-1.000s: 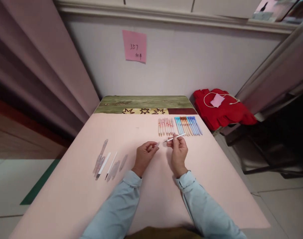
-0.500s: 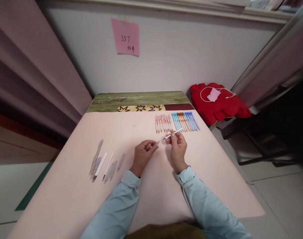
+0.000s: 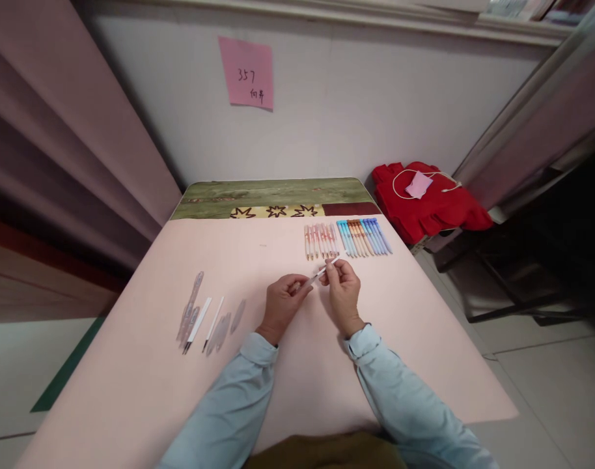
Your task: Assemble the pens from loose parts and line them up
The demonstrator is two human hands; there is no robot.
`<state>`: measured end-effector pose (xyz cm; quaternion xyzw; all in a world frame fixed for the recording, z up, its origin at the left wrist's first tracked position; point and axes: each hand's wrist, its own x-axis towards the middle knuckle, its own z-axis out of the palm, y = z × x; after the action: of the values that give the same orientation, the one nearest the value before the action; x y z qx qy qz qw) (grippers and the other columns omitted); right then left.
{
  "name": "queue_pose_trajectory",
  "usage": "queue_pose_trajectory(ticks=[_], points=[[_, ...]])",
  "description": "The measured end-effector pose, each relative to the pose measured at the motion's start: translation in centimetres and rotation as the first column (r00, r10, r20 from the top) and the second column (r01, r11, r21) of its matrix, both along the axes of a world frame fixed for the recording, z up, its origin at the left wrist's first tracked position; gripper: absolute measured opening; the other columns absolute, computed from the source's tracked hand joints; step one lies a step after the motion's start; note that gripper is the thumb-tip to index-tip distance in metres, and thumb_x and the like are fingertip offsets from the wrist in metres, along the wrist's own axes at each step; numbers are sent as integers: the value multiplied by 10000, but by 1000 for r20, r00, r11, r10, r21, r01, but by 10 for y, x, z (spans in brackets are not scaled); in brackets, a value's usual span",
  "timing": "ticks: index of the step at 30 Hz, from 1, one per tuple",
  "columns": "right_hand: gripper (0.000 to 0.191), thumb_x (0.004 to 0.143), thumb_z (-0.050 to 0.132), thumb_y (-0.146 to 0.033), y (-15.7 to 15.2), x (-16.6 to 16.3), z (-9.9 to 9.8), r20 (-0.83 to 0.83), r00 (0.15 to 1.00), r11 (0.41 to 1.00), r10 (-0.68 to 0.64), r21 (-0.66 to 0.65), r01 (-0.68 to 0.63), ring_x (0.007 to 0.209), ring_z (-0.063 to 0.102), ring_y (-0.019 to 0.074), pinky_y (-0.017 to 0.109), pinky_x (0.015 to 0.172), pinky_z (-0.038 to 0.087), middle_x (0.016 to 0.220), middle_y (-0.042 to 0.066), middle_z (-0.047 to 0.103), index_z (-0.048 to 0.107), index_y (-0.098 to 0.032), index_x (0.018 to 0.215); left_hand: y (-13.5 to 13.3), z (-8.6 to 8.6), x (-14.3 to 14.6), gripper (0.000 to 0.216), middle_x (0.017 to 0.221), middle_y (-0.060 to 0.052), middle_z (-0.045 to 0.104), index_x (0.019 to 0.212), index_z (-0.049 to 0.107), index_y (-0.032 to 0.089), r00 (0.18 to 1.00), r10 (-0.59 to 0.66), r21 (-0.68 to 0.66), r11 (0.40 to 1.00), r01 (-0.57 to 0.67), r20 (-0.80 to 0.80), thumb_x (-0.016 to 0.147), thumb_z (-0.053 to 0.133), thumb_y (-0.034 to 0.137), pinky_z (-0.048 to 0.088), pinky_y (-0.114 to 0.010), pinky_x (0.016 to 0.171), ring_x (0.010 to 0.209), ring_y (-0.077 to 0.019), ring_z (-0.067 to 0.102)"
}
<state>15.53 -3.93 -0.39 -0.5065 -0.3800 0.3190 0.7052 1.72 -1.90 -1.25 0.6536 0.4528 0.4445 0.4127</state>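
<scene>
My right hand (image 3: 343, 290) pinches a thin white pen refill (image 3: 327, 266) above the pink table cover (image 3: 288, 365). My left hand (image 3: 281, 303) is closed round a clear pen barrel (image 3: 304, 282), whose end meets the refill's tip between the two hands. Just beyond my hands lie a row of pink pens (image 3: 321, 240) and a row of blue and orange pens (image 3: 363, 236). To the left lie clear barrel parts (image 3: 190, 306) and two white refills (image 3: 206, 322).
The green table end (image 3: 273, 192) meets the wall under a pink note (image 3: 246, 71). A red bag (image 3: 427, 202) with a white cord sits at the right. Curtains hang on both sides. A dark chair frame (image 3: 522, 286) stands to the right.
My hands have come together: the refill's tip, apart from the barrel a second ago, now meets its end. The right hand slid the refill leftward.
</scene>
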Motion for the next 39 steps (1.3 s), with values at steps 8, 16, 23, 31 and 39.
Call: queue_pose_trajectory(ticks=[8, 16, 23, 31, 39], points=[[238, 882, 625, -397, -2, -2, -6, 86, 988, 990, 129, -69, -124, 588, 559, 119, 245, 573, 459, 683, -7, 610, 665, -173, 953, -2, 5, 2, 207, 642, 13, 597, 834, 733, 179, 993, -5, -93, 996, 16, 120, 739, 753, 361, 374, -238, 556, 572, -106, 465], [273, 880, 607, -419, -2, -5, -13, 31, 976, 971, 217, -105, -213, 661, 603, 128, 263, 628, 507, 833, 47, 691, 681, -172, 971, 7, 13, -4, 291, 631, 35, 558, 861, 702, 152, 823, 220, -431, 902, 33, 524, 672, 815, 343, 291, -185, 472, 527, -51, 409], [333, 719, 781, -315, -8, -18, -13, 87, 940, 940, 330, -115, -320, 724, 641, 145, 271, 680, 530, 843, 10, 681, 587, -214, 969, 2, 15, -1, 289, 667, 37, 589, 837, 687, 155, 719, 221, -505, 839, 205, 659, 624, 848, 266, 428, -192, 567, 596, -69, 534], [230, 810, 712, -344, -8, -15, -13, 107, 951, 952, 290, -132, -276, 701, 638, 148, 263, 670, 494, 793, 15, 696, 623, -196, 963, 8, 16, -5, 217, 818, -41, 662, 866, 702, 119, 614, 214, -462, 842, 278, 760, 833, 673, 332, 405, -169, 516, 620, -62, 543], [182, 843, 652, -366, -12, -15, -23, 351, 841, 908, 412, -239, -345, 577, 553, 130, 241, 565, 433, 696, -7, 659, 689, -199, 904, 30, 16, -26, 234, 1013, -124, 710, 850, 646, 108, 267, 480, -537, 817, 209, 835, 969, 456, 177, 538, -245, 856, 956, -135, 680]])
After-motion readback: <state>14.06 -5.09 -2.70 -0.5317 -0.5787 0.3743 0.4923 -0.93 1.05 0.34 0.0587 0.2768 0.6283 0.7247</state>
